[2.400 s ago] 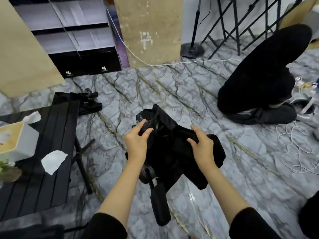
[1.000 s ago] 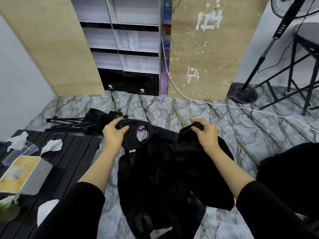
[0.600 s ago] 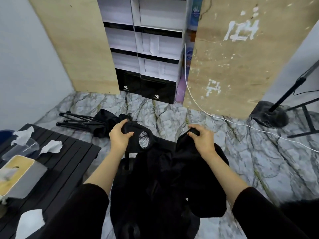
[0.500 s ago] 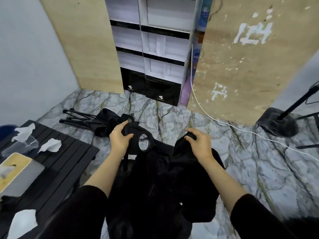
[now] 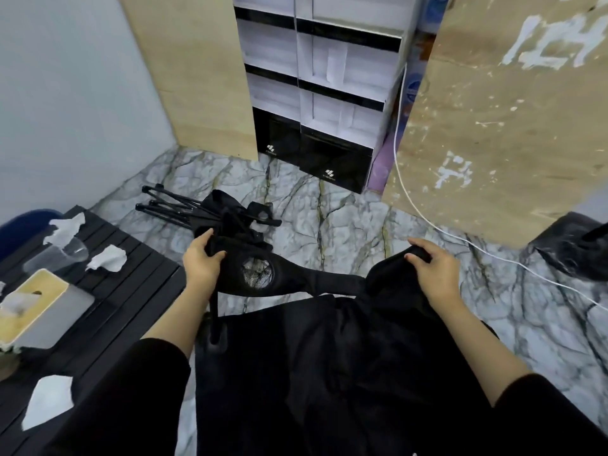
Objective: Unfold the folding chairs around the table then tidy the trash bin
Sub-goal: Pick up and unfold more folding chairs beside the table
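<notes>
On the black slatted worktop [image 5: 108,291] at the left I count four crumpled tissues, one clear cup [image 5: 57,258] and one tissue box [image 5: 36,307], so the tidying looks untouched, and no trash bin shows. Two chairs in all: a second folded chair [image 5: 197,210] lies on the floor beyond the worktop's far corner. The chair in hand [image 5: 329,340] looks about half spread, left hand [image 5: 202,263] fingers clenched on its mesh-pocket corner, right hand [image 5: 434,273] gripping the opposite corner

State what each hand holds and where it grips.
Both grip one black folding chair. The left hand holds the armrest end beside the mesh cup holder; the right hand holds the opposite armrest's fabric top.
</notes>
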